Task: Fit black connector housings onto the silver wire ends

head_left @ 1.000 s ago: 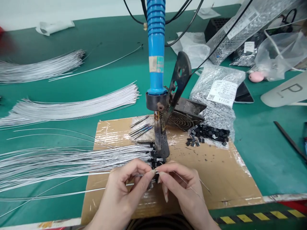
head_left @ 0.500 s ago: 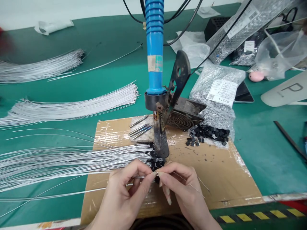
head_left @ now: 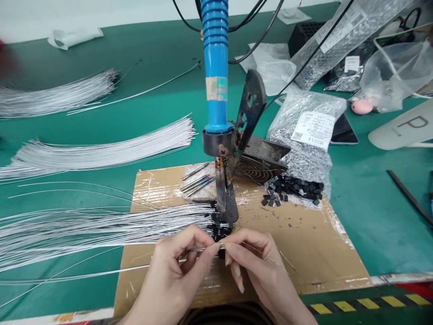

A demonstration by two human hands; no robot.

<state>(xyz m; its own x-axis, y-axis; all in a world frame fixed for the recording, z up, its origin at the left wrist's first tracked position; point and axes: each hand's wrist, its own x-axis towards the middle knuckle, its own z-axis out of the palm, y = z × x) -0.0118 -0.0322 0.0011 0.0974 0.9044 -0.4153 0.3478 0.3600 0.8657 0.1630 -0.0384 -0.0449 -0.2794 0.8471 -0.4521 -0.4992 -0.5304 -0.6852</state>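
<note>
Below the soldering iron's tip [head_left: 221,192], my left hand [head_left: 177,273] and my right hand [head_left: 262,268] meet, thumbs and forefingers pinched. A thin wire [head_left: 199,249] runs through my left fingers to the pinch. From my right fingers a thin strand [head_left: 252,249] trails off to the right; what joins at the fingertips is too small to make out. Just behind them lie wires [head_left: 101,228] with small black pieces [head_left: 216,221] on their right ends. The iron's blue handle [head_left: 216,67] hangs upright in a black metal stand [head_left: 251,106].
A cardboard sheet [head_left: 314,253] lies under the work. Loose black pieces [head_left: 297,189] spill beside a bubble-wrap bag [head_left: 304,104]. Metal rods [head_left: 198,185] rest left of the iron. Two wire bundles [head_left: 108,151] lie farther left; a white cup [head_left: 402,126] is at right.
My right fingertips have shifted slightly right, away from the left ones, so a little wire shows between them. The view has moved slightly; the rest looks the same.
</note>
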